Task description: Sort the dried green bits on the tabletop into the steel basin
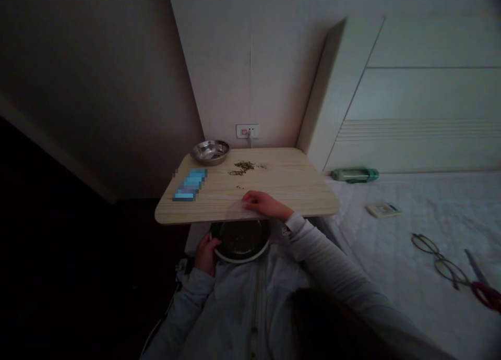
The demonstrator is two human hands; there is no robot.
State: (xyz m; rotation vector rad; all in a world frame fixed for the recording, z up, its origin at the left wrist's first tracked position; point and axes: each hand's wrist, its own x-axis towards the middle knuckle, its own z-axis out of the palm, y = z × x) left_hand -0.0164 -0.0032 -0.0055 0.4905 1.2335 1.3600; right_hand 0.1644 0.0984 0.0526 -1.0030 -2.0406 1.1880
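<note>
The far portion of the round dark plate with a pale rim point(238, 260) is hidden beneath the near edge of the pale wood-grain counter point(291, 185); its contents are too dark to identify. The plate is located below that edge, in front of the person's torso, with its face upward; being round, it has no long axis. The left hand point(205, 256) grips the plate at its left side, thumb over the rim, remaining fingers largely concealed. The right hand point(268, 206) is positioned above the counter's near edge, palm down, fingers curled and pointing left; I cannot tell whether the fingertips pinch anything. The right forearm, in a light grey sleeve, extends diagonally from the lower right; the left forearm rises from the lower left. Beyond the right hand, a loose scatter of small dark greenish bits point(244, 166) lies on the counter, its long axis running mainly left to right; individual pieces cannot be resolved. A shallow shiny metal bowl point(213, 162) stands at the far left corner. Nearer the left edge, a flat rectangular blue-screened device point(190, 185) is obscured by pixelation. On the white quilted bed, the red-handled scissors point(486, 296) are cut off at the right.
</note>
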